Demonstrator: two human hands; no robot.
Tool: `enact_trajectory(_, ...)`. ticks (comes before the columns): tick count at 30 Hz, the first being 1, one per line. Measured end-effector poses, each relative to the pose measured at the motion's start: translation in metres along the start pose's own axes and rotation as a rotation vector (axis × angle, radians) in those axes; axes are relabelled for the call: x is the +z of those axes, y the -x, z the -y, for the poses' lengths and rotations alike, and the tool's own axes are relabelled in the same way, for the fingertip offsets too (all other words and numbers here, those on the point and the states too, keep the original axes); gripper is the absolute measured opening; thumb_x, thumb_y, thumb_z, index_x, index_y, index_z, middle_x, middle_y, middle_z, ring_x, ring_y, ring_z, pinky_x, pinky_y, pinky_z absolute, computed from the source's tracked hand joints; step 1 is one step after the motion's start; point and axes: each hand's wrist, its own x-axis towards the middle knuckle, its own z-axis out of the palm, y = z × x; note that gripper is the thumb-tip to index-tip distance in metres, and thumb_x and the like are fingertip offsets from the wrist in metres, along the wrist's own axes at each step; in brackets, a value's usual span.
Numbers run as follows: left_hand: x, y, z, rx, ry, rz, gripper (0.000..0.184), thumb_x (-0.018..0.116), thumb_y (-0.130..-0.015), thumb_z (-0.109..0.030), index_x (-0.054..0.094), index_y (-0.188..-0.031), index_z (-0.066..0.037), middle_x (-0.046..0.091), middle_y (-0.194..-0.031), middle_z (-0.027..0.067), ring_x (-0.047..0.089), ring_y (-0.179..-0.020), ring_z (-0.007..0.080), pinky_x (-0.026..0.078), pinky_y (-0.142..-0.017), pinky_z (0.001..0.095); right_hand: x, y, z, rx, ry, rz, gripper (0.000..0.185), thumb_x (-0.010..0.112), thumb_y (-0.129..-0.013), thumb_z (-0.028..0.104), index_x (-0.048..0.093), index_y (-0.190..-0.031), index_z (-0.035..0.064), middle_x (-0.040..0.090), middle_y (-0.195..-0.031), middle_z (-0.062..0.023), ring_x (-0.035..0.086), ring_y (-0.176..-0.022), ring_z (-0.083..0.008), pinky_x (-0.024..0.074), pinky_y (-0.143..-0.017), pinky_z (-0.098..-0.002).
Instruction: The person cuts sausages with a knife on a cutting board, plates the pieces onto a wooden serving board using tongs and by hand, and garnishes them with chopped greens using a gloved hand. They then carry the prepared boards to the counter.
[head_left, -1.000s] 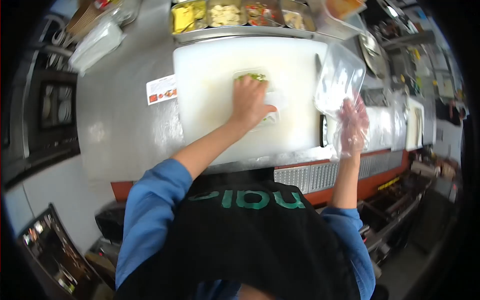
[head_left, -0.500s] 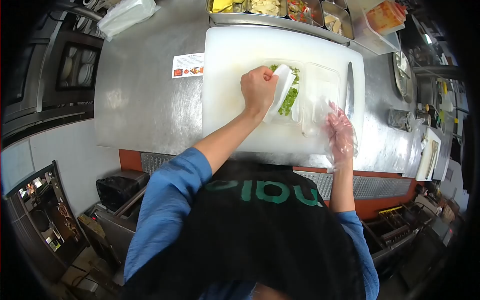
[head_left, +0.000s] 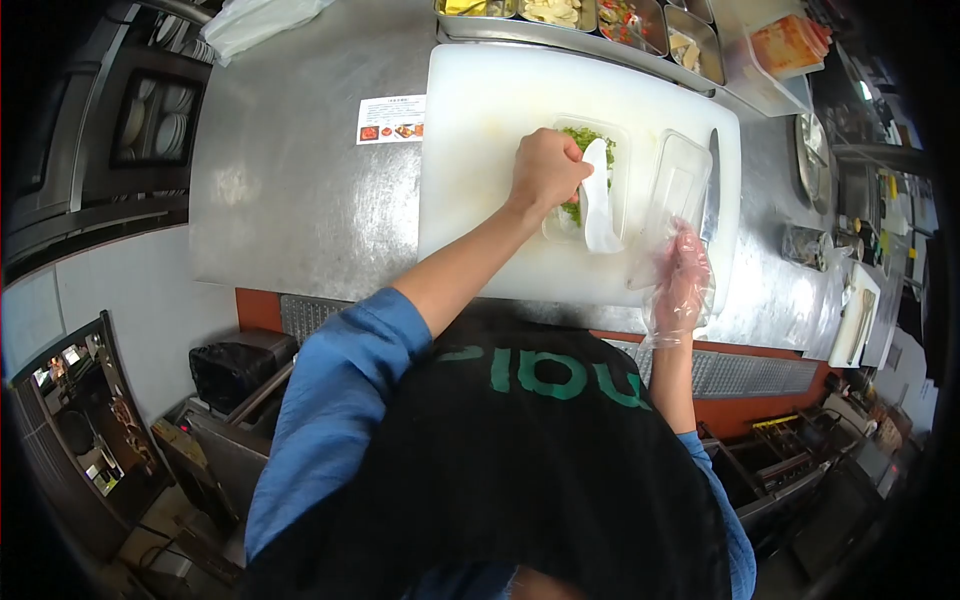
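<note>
On the white cutting board (head_left: 480, 110) rests a clear plastic container (head_left: 622, 150) with chopped green vegetable (head_left: 590, 140) inside. My bare left hand (head_left: 550, 168) reaches in from its left side. Its fingers pinch a folded white strip that looks like a paper towel (head_left: 600, 205), held over the container and hiding part of the greens. My right hand (head_left: 686, 278) wears a loose transparent glove. It grips the near end of a clear plastic lid (head_left: 682, 165), to the right of the container. A knife (head_left: 711, 190) lies just beyond the lid's right side.
Metal pans of ingredients (head_left: 555, 12) line the back edge. A printed card (head_left: 390, 120) lies left of the board on the steel counter (head_left: 300, 190). At the back right stands a clear bin (head_left: 770, 65) with a reddish container in it. White plastic wrapping (head_left: 260, 22) lies back left.
The paper towel has been shifted right across the container by my left hand. My right hand has moved the lid rightward, away from the container and closer to the knife. The view has shifted slightly.
</note>
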Motion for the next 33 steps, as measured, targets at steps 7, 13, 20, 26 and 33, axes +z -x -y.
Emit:
enact_trajectory(7,-0.001,-0.020,0.012,0.383,-0.498,-0.144,0.017,0.068,-0.073,-0.008,0.062,-0.086,0.002,0.064,-0.070,0.0113,0.061,-0.048,0.0156,0.048,-0.047,0.0283,0.013,-0.002,-0.002,-0.031,0.076,-0.058,0.030,0.057,-0.091,0.027,0.062,-0.100,-0.0011,0.049,-0.073,0.0043,0.044,-0.071,-0.0044,0.0363,-0.068,-0.0165)
enact_trajectory(13,-0.008,0.020,-0.008,0.146,-0.092,-0.119,0.021,0.069,-0.074,-0.008,0.059,-0.090,0.002,0.065,-0.077,0.0123,0.062,-0.052,0.0149,0.048,-0.048,0.0279,0.025,0.003,-0.024,-0.194,0.116,-0.131,0.032,0.054,-0.092,0.029,0.061,-0.102,-0.0010,0.052,-0.084,0.0009,0.046,-0.076,-0.0077,0.0396,-0.074,-0.0213)
enact_trajectory(20,-0.017,0.043,0.051,0.135,0.146,-0.300,0.015,0.056,-0.086,-0.008,0.055,-0.097,0.002,0.064,-0.075,0.0113,0.063,-0.063,0.0155,0.050,-0.058,0.0264,0.045,0.013,-0.008,-0.114,0.209,-0.188,0.030,0.051,-0.092,0.027,0.060,-0.096,-0.0009,0.055,-0.099,-0.0042,0.046,-0.086,-0.0104,0.0391,-0.082,-0.0260)
enact_trajectory(26,-0.015,0.056,0.053,-0.020,0.436,-0.283,0.027,0.050,-0.092,-0.022,0.057,-0.093,0.004,0.063,-0.085,0.0143,0.062,-0.071,0.0191,0.051,-0.066,0.0277,0.051,0.005,-0.037,-0.492,0.680,-0.117,0.031,0.048,-0.094,0.023,0.059,-0.103,-0.0040,0.052,-0.118,-0.0153,0.048,-0.107,-0.0190,0.0371,-0.092,-0.0325)
enact_trajectory(33,-0.009,0.048,0.061,0.135,0.199,-0.233,0.019,0.064,-0.082,-0.015,0.062,-0.088,0.003,0.067,-0.079,0.0101,0.063,-0.066,0.0154,0.050,-0.062,0.0263,0.064,-0.012,-0.036,-0.334,0.602,-0.212,0.032,0.053,-0.093,0.022,0.055,-0.111,-0.0043,0.053,-0.117,-0.0175,0.050,-0.108,-0.0245,0.0376,-0.094,-0.0344)
